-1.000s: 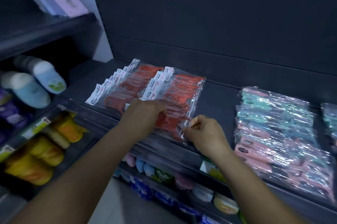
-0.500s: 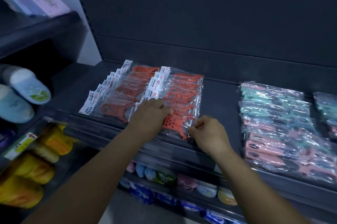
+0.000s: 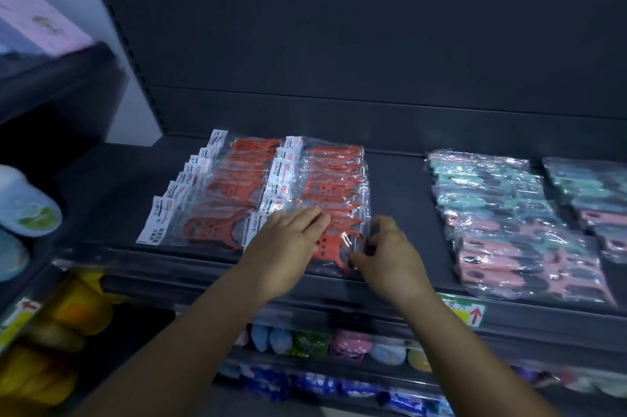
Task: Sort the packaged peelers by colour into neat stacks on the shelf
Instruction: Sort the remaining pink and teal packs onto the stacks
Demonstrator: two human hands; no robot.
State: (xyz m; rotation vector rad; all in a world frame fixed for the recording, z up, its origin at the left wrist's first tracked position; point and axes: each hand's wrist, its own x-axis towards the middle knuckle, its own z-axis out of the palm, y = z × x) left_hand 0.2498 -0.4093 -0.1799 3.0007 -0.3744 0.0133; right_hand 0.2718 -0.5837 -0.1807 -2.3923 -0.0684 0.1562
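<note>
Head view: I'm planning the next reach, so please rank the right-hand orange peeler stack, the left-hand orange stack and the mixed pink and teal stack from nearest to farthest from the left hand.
1. Right-hand orange stack: under the left hand, fingers resting on it.
2. Left-hand orange stack: just to its left.
3. Mixed pink and teal stack: farthest, to the right, beyond the right hand.

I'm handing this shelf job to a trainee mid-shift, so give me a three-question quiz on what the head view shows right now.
1. True or false: the left hand lies flat on the front packet of the right-hand orange stack.
2. Which colours are mixed in the unsorted pile to the right? A) pink and teal B) yellow and blue C) orange and white
3. Fill in: the right hand pinches the front packet at its ____ edge.

Key: 1 true; 2 A; 3 right.
</note>
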